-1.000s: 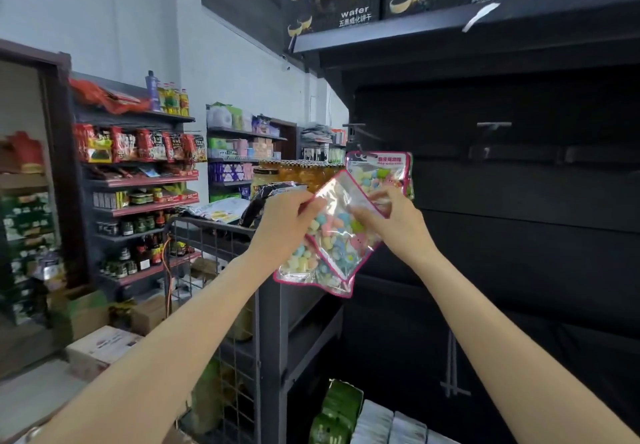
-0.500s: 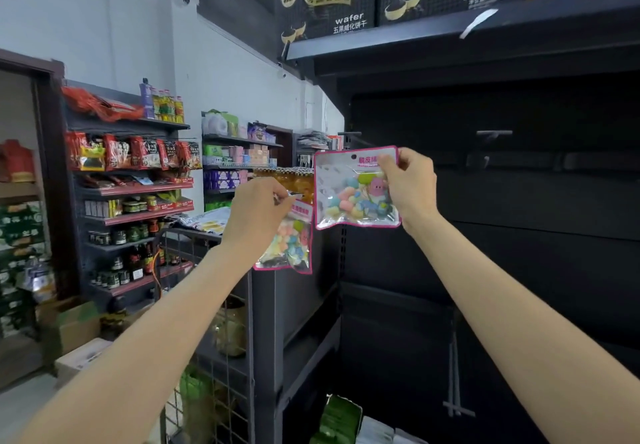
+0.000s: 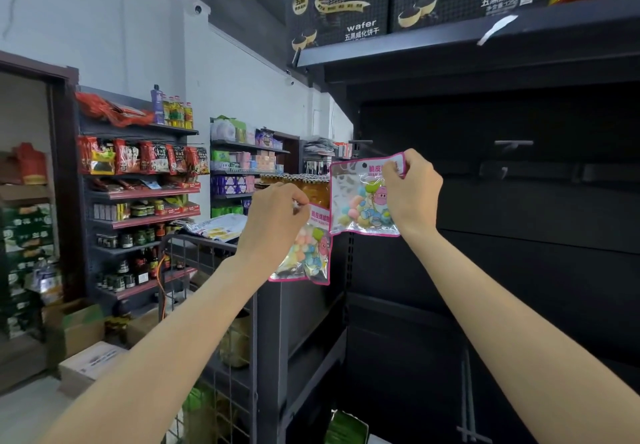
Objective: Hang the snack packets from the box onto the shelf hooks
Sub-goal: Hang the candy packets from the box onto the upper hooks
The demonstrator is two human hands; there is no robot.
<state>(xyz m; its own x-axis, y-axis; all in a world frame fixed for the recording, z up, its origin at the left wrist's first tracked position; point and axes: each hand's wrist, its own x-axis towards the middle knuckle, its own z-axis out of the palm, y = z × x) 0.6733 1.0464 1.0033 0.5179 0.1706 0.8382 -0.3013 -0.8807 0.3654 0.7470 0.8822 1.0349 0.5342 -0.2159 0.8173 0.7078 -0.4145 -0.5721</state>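
My right hand [image 3: 412, 194] pinches the top right corner of a clear, pink-edged snack packet [image 3: 360, 201] full of pastel candies. The packet is raised in front of the dark shelf, its hang hole near the top centre. A thin hook [image 3: 363, 142] sticks out just above the packet's left side. My left hand [image 3: 277, 222] grips the tops of more packets [image 3: 304, 253] of the same kind, hanging lower and to the left. Another hook [image 3: 512, 144] shows farther right on the dark back panel [image 3: 519, 201].
Wafer cartons [image 3: 346, 0] stand on the top shelf overhead. A wire cart [image 3: 214, 270] sits below my left arm. Stocked shelves [image 3: 138, 201] line the left wall, with cardboard boxes [image 3: 86, 364] on the floor. Green packs [image 3: 346, 426] lie at the shelf's foot.
My right hand has pulled one packet off the bunch and lifted it up and right toward the shelf. My left hand has stayed lower with the other packets.
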